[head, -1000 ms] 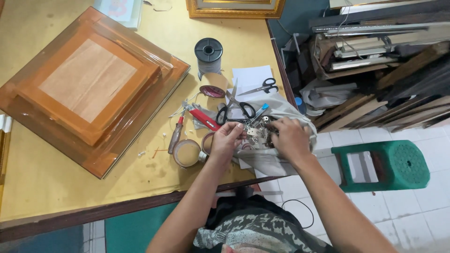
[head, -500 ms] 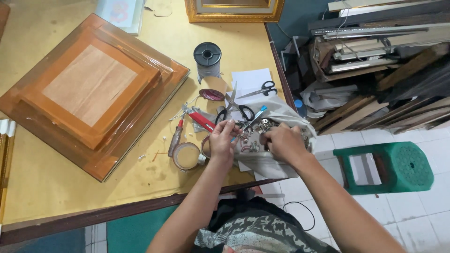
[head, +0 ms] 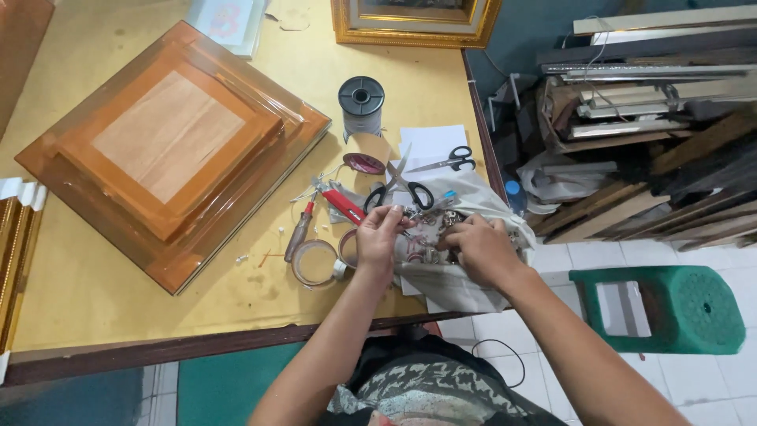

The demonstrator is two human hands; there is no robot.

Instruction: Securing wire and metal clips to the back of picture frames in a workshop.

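Both hands work close together over a white cloth (head: 465, 288) at the desk (head: 118, 308) edge. The left hand (head: 380, 237) pinches a small metal fitting (head: 407, 213) steady; the right hand (head: 477, 248) rests on the metal hardware (head: 430, 254) piled on the cloth. Black scissors (head: 402, 192) lie at twelve o'clock.

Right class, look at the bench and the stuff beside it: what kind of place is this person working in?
Probably a picture-framing workshop. A stack of wooden frames lies on the yellow table, a gilt frame sits at its far edge, and lengths of frame moulding are piled to the right.
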